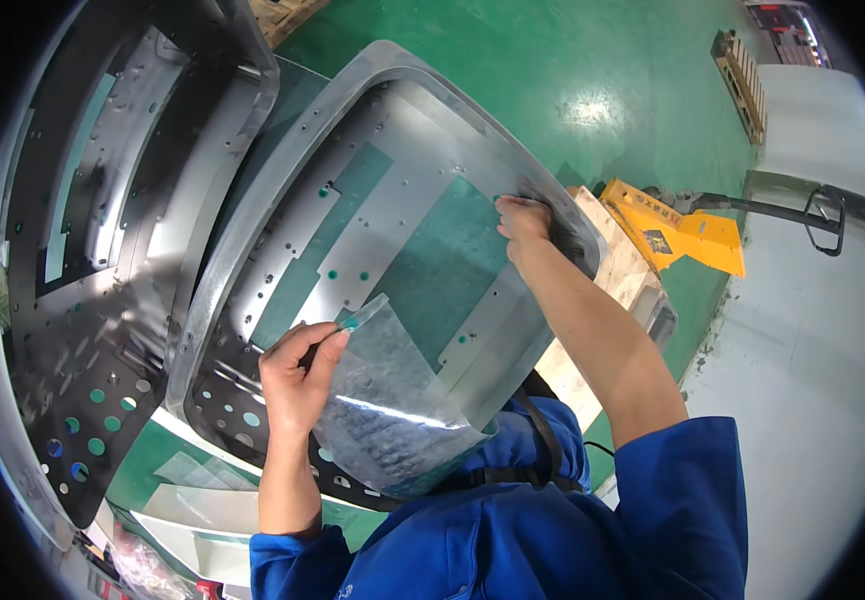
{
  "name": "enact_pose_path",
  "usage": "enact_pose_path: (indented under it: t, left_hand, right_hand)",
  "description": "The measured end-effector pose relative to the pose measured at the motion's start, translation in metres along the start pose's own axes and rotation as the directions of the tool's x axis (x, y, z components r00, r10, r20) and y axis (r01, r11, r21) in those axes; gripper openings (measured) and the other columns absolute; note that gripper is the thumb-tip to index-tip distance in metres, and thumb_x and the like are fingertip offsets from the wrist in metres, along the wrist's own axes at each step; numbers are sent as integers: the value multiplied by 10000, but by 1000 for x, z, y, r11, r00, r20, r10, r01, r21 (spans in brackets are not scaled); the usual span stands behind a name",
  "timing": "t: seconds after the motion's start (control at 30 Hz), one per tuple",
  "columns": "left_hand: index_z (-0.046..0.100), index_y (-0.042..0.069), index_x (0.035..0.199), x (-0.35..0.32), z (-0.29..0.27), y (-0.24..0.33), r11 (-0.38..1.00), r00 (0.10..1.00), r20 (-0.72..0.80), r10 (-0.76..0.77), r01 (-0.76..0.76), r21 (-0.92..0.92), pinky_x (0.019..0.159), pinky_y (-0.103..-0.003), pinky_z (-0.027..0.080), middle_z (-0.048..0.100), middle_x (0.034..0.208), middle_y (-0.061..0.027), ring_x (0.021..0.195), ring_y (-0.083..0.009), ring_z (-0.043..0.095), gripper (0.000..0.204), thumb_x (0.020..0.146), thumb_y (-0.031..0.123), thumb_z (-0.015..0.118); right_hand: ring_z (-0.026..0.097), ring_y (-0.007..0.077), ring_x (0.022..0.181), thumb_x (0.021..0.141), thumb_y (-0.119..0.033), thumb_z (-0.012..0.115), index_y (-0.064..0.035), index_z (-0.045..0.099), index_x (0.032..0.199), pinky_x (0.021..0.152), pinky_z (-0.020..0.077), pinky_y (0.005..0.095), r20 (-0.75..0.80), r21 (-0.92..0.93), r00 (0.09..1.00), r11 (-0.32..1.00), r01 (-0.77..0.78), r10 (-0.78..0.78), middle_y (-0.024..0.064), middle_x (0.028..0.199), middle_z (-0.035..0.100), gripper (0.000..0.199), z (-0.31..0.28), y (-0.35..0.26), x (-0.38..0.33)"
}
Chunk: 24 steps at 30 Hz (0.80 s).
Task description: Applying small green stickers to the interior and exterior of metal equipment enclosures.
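My left hand [295, 375] pinches the upper corner of a clear plastic sheet [397, 405] between thumb and fingers. The sheet hangs down toward my lap, shiny and slightly crumpled. Behind it stands a large grey metal housing [372, 225] with a rounded raised rim, long rectangular cutouts and many small holes. Over on the right, my right hand [525, 220] is at the inner side wall of this housing, its fingers curled. Whether those fingers hold anything small cannot be made out. Green floor shows through the housing's cutouts.
A second dark metal housing [102, 240] with slots and round holes stands close on the left. To the right are a wooden pallet [607, 290], a yellow pallet truck [682, 225] with a black handle, and another pallet [739, 85] farther off. White trays [192, 515] lie lower left.
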<state>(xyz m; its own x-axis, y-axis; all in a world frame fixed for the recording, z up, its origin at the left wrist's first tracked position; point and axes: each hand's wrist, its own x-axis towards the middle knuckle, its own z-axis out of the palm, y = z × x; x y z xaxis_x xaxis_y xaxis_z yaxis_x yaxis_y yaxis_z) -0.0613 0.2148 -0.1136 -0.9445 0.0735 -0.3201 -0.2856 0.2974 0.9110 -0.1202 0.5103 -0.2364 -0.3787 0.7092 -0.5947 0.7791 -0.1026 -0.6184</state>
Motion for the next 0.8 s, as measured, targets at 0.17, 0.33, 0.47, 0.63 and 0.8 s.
enact_pose_path:
  t: [0.17,0.33,0.47,0.63,0.8]
  left_hand:
    - [618,-30,805,0,1,-4,1000,1000,-2,11,-11,-5,497,-195,353,548,628,-31,539,-70,457,98,734,25,659]
    - [619,-30,807,0,0,-6,1000,1000,-1,-7,7,-11,503,-195,362,555,636,-33,545,-71,466,102,734,28,659]
    - [618,-30,809,0,0,-6,1000,1000,-2,-17,17,-4,511,-194,372,566,648,-39,552,-74,479,106,736,34,660]
    - [618,-30,811,1,-1,-5,1000,1000,-3,-13,13,2,519,-196,380,573,656,-45,558,-79,486,110,738,41,661]
    - [620,-28,810,2,-1,-5,1000,1000,-11,-22,22,9,525,-197,384,577,663,-48,565,-82,493,112,737,44,663]
  right_hand:
    - [533,147,725,712,-102,663,-96,598,775,673,445,306,14,-26,1000,999,-25,25,10,792,577,91,0,-3,-4]
    - [530,139,715,711,-105,665,-105,599,776,659,433,293,26,-24,999,1000,-20,21,0,775,573,93,0,0,0]
    - [526,128,711,709,-106,664,-106,602,777,652,429,287,24,-34,1000,999,-2,3,-1,769,572,93,0,3,2]
    - [534,117,649,688,-108,671,-86,619,739,595,435,273,-60,-82,996,994,68,-73,-10,711,579,76,6,13,13]
    - [584,147,630,650,-107,679,-51,647,732,596,464,277,-183,-252,957,952,175,-224,33,684,621,104,12,6,-1]
